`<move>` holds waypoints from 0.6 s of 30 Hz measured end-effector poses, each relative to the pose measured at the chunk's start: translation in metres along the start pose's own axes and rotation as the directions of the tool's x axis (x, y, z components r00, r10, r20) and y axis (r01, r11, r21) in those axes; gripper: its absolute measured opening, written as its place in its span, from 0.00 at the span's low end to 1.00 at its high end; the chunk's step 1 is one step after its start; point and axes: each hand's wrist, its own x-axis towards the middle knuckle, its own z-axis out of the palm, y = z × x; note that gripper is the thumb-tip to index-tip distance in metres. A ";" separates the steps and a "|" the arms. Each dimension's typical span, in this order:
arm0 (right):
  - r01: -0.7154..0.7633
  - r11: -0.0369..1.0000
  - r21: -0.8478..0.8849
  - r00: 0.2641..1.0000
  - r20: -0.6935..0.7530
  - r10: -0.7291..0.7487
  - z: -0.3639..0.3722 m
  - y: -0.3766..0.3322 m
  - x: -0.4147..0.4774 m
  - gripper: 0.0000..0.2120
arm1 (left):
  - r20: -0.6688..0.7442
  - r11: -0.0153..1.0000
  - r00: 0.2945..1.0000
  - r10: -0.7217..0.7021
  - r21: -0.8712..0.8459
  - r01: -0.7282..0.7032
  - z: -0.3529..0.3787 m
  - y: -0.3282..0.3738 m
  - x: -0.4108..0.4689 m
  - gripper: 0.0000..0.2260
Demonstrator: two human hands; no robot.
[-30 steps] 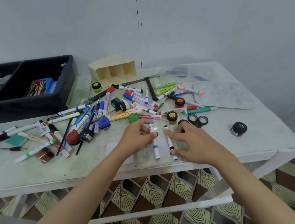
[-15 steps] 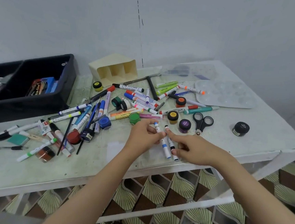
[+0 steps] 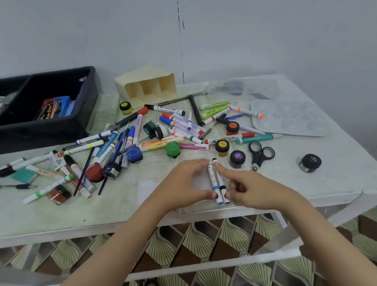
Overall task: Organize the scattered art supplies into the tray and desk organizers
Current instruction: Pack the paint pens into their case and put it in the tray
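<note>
**2 markers now squared up as a pair**

Begin with the table (image 3: 341, 160): nearly all the supplies still lie scattered across it, so I judge the job barely begun. The black tray (image 3: 81, 110) at your back left holds only a few things. The cream desk organizer (image 3: 147, 80) lies tipped behind the pile, its 3 compartments facing you.

Your right hand (image 3: 254, 189) has drawn in since 1 second ago, uncovering the scissors (image 3: 259, 153) and the purple paint jar (image 3: 237, 158). Your left hand (image 3: 186, 186) has closed toward it.

The real change is between them. The blue-banded marker (image 3: 213, 181) and the black-banded marker (image 3: 221, 180), splayed apart 1 second ago, now lie touching and parallel on the table near its front edge. Your left hand pinches the blue one end to end, fingertip at the top, thumb at the bottom. Your right pinches the black one likewise, its other fingers curled.

Aligned like this, they should lift as 1 bundle. The organizer is well apart from them.
</note>
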 end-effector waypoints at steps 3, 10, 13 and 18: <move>0.002 1.000 0.001 1.000 -0.002 -0.002 0.000 -0.001 0.000 0.35 | -0.003 0.999 1.000 0.000 -0.049 0.000 0.001 0.000 -0.003 0.37; -0.001 1.000 0.004 1.000 0.002 0.001 0.000 -0.002 -0.001 0.35 | 0.002 0.997 1.000 -0.012 -0.078 0.012 0.004 0.004 -0.006 0.37; 0.002 1.000 0.006 1.000 -0.002 -0.002 0.000 -0.001 -0.001 0.35 | 0.007 0.997 1.000 -0.014 -0.072 0.014 0.004 0.008 -0.005 0.40; 0.010 1.000 0.004 1.000 0.001 -0.010 0.000 0.000 -0.001 0.36 | 0.109 1.000 0.994 0.010 -0.002 -0.010 -0.001 0.005 -0.004 0.41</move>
